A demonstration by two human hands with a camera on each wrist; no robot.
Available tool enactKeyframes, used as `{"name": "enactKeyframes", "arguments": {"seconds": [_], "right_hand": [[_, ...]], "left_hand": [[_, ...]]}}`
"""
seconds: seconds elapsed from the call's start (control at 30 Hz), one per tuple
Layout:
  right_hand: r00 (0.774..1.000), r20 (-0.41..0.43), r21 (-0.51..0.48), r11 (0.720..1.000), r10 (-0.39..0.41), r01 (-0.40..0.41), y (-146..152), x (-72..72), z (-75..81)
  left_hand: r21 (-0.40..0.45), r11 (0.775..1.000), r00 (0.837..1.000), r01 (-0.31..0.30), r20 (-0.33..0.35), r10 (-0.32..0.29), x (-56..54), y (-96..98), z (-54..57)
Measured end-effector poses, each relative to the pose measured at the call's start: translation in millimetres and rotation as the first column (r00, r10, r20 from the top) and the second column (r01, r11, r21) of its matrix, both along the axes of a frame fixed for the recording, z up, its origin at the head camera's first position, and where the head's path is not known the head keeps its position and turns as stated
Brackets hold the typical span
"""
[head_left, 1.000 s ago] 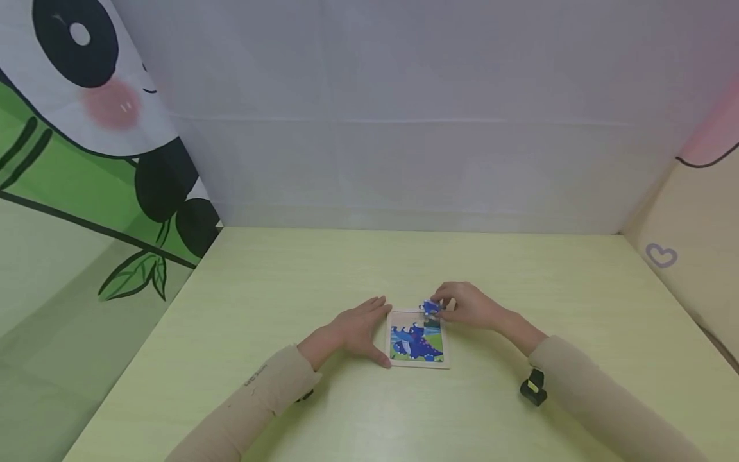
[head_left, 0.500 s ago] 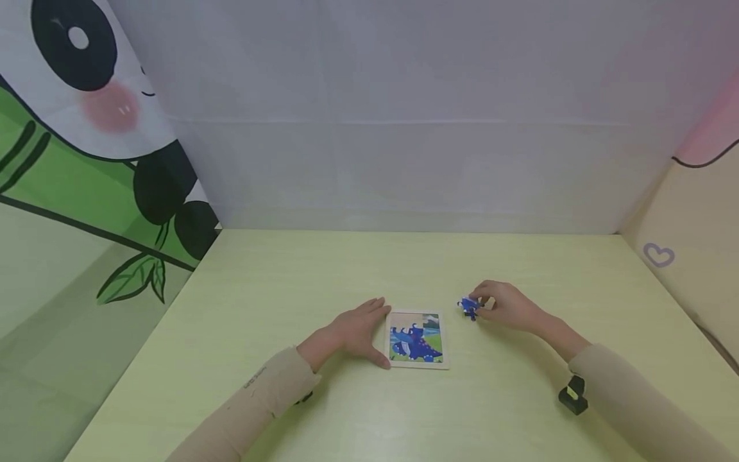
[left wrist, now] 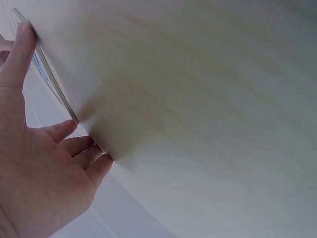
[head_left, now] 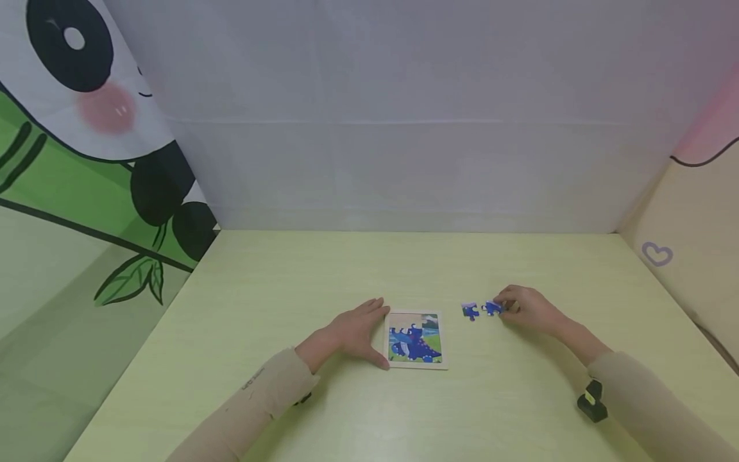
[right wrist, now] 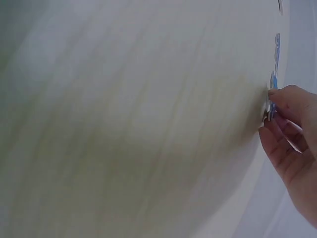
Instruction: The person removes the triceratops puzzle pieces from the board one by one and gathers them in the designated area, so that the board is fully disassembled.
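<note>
Tabletop (head_left: 323,276): pale wood-grain, under everything we describe.
Left hand (head_left: 359,330): spread wide, we see thumb and index finger touching the tray's left edge.
Right hand (head_left: 532,310): narrow grip, thumb and fingertips pinching a blue piece right of the tray.
Dinosaur jigsaw tray (head_left: 417,367): flat between the hands, bare wood at its upper left.
Loose jigsaw piece (head_left: 469,310): blue, lying between tray and pinched piece.
Pinched jigsaw piece (head_left: 491,308): blue, at our right fingertips.
</note>
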State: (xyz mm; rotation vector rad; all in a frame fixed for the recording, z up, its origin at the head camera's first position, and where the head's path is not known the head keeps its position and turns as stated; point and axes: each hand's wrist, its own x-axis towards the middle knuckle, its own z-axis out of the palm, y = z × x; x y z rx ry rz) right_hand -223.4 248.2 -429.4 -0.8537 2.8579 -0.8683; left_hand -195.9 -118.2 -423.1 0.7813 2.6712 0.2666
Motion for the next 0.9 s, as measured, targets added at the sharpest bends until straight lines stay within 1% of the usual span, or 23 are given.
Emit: {"name": "enactKeyframes", "arguments": {"seconds": [0.2, 0.53, 0.7, 0.9], "right_hand": [[1.000, 0.011, -0.023, 1.000, -0.007, 0.007, 3.7, -0.7, -3.4], [0.997, 0.077, -0.018, 1.000, -0.003, 0.004, 6.6, -2.0, -2.0], [0.993, 0.114, -0.036, 0.999, -0.005, 0.010, 6.3, -2.9, -2.2], [0.994, 0.106, -0.028, 1.000, -0.006, 0.009, 5.8, -2.4, -1.2]], "left_hand": [[0.000, 1.000, 1.000, -0.004, 0.004, 0.004, 0.6, 0.4, 0.8], [-0.005, 1.000, 1.000, -0.017, 0.002, 0.017, 0.7, 1.0, 0.6], [-0.010, 1.000, 1.000, -0.014, 0.002, 0.014, -0.7, 0.5, -2.6], [0.000, 1.000, 1.000, -0.014, -0.001, 0.014, -0.5, 0.1, -3.3]]}}
